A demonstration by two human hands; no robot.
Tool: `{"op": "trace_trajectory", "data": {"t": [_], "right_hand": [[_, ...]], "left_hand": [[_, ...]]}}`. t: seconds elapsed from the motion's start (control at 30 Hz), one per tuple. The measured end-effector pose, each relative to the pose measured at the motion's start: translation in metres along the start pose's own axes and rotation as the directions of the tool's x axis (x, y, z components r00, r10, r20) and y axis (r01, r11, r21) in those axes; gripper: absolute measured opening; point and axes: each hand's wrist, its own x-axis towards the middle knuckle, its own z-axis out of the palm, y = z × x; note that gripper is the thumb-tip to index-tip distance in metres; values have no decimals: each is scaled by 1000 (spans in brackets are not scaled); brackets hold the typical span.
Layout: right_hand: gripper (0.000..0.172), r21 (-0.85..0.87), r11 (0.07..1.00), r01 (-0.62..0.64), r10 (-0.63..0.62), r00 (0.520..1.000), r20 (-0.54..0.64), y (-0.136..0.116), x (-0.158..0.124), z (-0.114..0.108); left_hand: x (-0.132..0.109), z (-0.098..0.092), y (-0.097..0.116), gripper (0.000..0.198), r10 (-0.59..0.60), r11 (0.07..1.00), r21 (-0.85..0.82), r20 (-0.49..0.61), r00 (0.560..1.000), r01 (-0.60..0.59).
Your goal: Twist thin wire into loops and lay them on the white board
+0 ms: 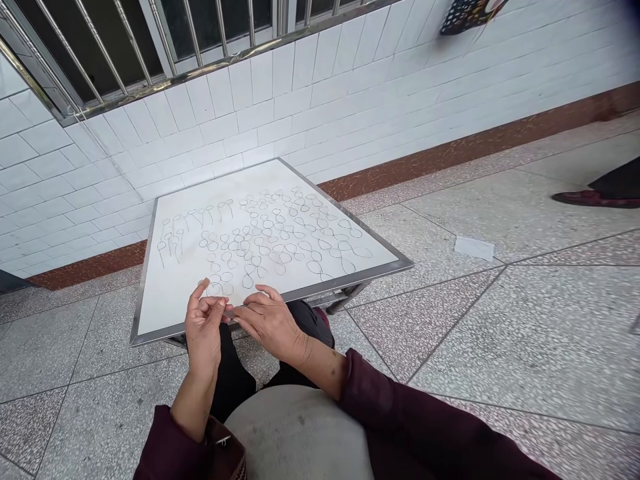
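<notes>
Far left, up high: metal window bars [100,47] above a white tiled wall [350,87].

Below, a small white square tabletop with a metal rim [150,337] stands on a speckled terrazzo floor [475,320]. Rows of thin bent wire loops [280,233] cover it, single-stemmed at the left and figure-eights through the middle and right.

At the near rim, the left hand [203,327] is raised, its thumb and forefinger pinched shut on a thin grey wire piece [227,309]. The wire's long axis runs roughly left to right along the rim, bridging the two hands. It is too fine to trace fully.

The right hand [267,323] lies palm-down just right of the wire, its fingertips closed on the other end. Both grips are equally near.

Far right: a white paper scrap [474,248] on the floor, and another person's dark red shoe [590,198].
</notes>
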Motion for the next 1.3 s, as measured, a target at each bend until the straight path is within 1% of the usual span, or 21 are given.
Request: {"op": "trace_trajectory", "data": {"t": [0.13, 0.2, 0.27, 0.33, 0.4, 0.5, 0.57, 0.67, 0.77, 0.83, 0.9, 0.97, 1.0, 1.07, 1.13, 1.17, 1.2, 1.23, 1.3], "right_hand": [[17, 3, 1000, 0, 0, 999, 39, 0, -3, 3], [17, 5, 1000, 17, -17, 999, 49, 0, -5, 5], [15, -6, 1000, 10, -10, 998, 58, -1, -7, 7], [15, -10, 999, -31, 31, 997, 69, -3, -9, 10], [19, 13, 995, -97, 95, 991, 91, -6, -11, 11], [27, 112, 973, -200, 184, 973, 141, -11, -13, 11], [31, 221, 936, -273, 234, 954, 186, -14, -13, 10], [35, 365, 846, -388, 318, 918, 238, -15, -13, 13], [34, 402, 798, -449, 386, 893, 232, -12, -15, 17], [33, 383, 803, -457, 389, 888, 246, -9, -16, 19], [34, 379, 805, -456, 367, 885, 286, -6, -16, 19], [37, 436, 775, -459, 339, 882, 326, -5, -16, 17], [38, 479, 741, -470, 335, 877, 344, -5, -15, 16], [39, 543, 654, -527, 361, 848, 389, -5, -14, 16], [39, 548, 577, -606, 415, 795, 443, -2, -13, 17], [39, 534, 559, -634, 432, 773, 465, 1, -11, 17], [39, 515, 566, -643, 429, 764, 482, 5, -9, 17], [39, 489, 596, -636, 417, 766, 488, 11, -5, 17], [39, 410, 702, -583, 387, 795, 467, 25, 6, 17]], "left_hand": [[5, -2, 5, 68, -3, 999, -35, 4, 1000, 3], [9, -4, 8, 68, 11, 999, -42, 0, 1000, -11], [13, -5, 10, 67, 31, 999, -43, -13, 999, -31], [16, -5, 12, 66, 51, 998, -40, -22, 998, -52], [18, -4, 13, 66, 65, 997, -34, -17, 998, -66], [21, -3, 16, 65, 74, 997, -25, -5, 997, -74], [24, -1, 18, 65, 81, 997, -21, -2, 997, -81], [27, 2, 19, 64, 92, 996, -14, 8, 996, -92], [30, 7, 19, 63, 107, 994, -16, 12, 994, -107], [32, 9, 18, 63, 113, 993, -25, 4, 994, -113], [35, 11, 18, 63, 112, 993, -31, -11, 994, -112], [40, 12, 17, 64, 108, 994, -28, -22, 994, -108], [42, 13, 17, 64, 105, 994, -26, -24, 994, -105], [48, 14, 14, 63, 98, 995, -31, -22, 995, -99], [56, 15, 9, 61, 94, 994, -53, -22, 995, -95], [60, 16, 6, 61, 94, 993, -66, -21, 995, -95], [65, 17, 3, 61, 93, 993, -73, -17, 996, -94], [69, 17, 0, 63, 87, 993, -73, -7, 996, -87], [78, 18, -6, 66, 68, 996, -61, 18, 998, -67]]}}
